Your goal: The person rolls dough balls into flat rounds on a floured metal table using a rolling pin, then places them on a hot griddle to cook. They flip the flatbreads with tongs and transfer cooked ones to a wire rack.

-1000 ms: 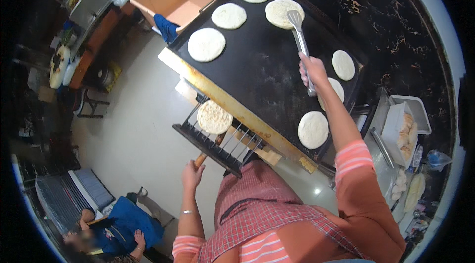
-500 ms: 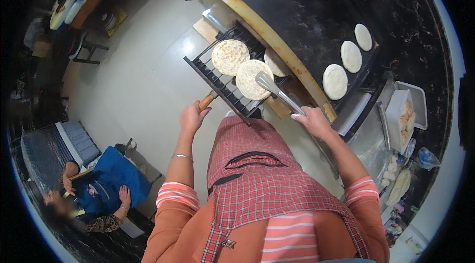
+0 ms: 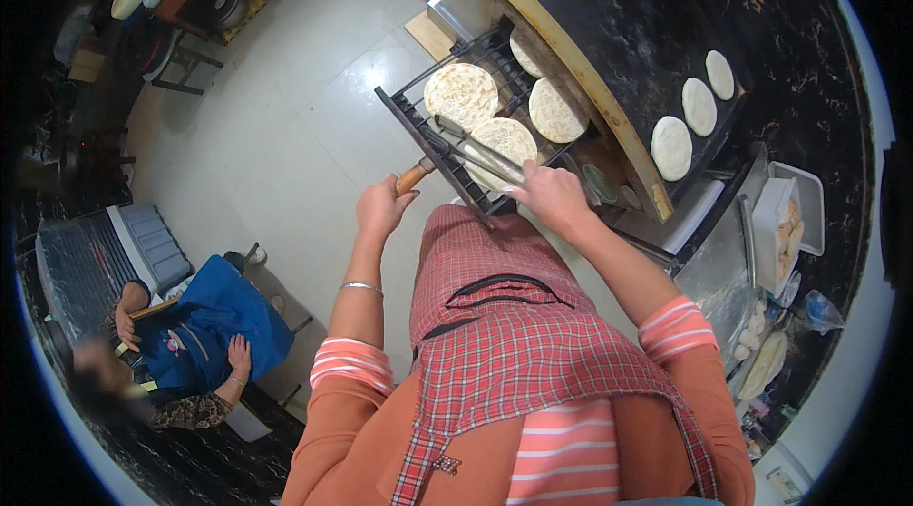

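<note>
My left hand (image 3: 380, 205) is closed round the wooden handle (image 3: 415, 177) of a black slatted metal rack (image 3: 391, 104). The rack sticks out from beneath the edge of a large griddle. Several browned round flatbreads lie on it: one on the far left (image 3: 461, 90), one at the near side (image 3: 502, 137), and two close to the griddle, one partly under its rim. Metal tongs (image 3: 473, 146) are gripped in my right hand (image 3: 554, 196). Their long arms cross above the near flatbread, tips toward the left; whether they touch it I cannot tell.
The dark griddle (image 3: 609, 40) carries several pale flatbreads (image 3: 672, 148), with a raised rim (image 3: 571, 59) facing me. On the right stand a white container (image 3: 775, 230) of food and a metal tray (image 3: 713, 273). A seated person in a blue apron (image 3: 223, 325) is at lower left.
The rack has come further out from under the griddle, so more of the flatbreads by the rim show. My right hand and the tongs have moved left across the rack, and the tongs have turned.
</note>
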Tool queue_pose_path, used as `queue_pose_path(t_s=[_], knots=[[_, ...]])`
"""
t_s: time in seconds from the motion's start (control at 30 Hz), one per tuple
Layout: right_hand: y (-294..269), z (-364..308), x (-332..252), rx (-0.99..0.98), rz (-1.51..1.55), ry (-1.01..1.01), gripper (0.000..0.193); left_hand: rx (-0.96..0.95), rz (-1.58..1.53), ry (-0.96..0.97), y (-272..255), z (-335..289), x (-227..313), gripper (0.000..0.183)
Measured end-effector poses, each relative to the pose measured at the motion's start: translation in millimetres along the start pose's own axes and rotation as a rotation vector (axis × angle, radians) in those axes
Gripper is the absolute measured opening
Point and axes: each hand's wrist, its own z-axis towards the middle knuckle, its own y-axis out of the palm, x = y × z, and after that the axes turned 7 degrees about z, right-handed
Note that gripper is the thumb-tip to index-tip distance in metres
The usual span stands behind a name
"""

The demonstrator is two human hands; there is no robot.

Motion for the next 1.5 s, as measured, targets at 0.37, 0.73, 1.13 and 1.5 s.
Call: queue_pose_path(t_s=[0.37,0.73,1.13,1.5], knots=[[-3,-25,18,0.043,0.107,0.042,0.050,0.027,-0.100,-0.007,4,-2,-3,0.043],[27,-91,67,0.089,0.014,0.260,0.053,-0.064,-0.246,-0.115,8,10,-1,0.039],[-13,-153,100,0.297,0.331,0.494,0.056,0.032,-0.873,0.094,45,105,97,0.032],[-153,-332,408,0.736,0.122,1.217,0.059,0.797,0.199,-0.006,22,129,192,0.051]])
